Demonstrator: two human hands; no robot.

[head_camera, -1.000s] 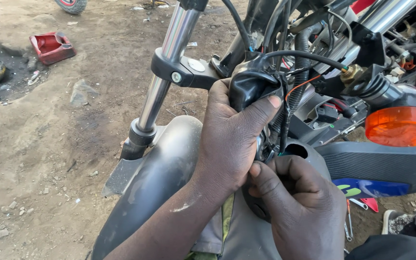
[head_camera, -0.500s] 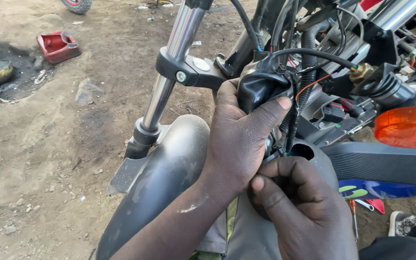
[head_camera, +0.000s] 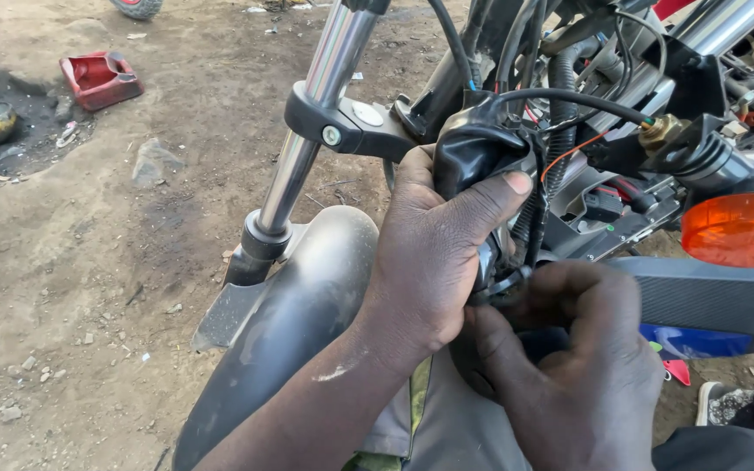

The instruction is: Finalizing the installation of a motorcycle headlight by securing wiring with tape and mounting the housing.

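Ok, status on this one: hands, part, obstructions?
Left hand gripping black rubber boot. Right hand pinching wire bundle below it. Cables crowd close above.

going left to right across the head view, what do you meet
red tray → rock → chrome fork tube → left hand gripping the black rubber cover → right hand → orange turn signal

Bare forearm, grey trousers
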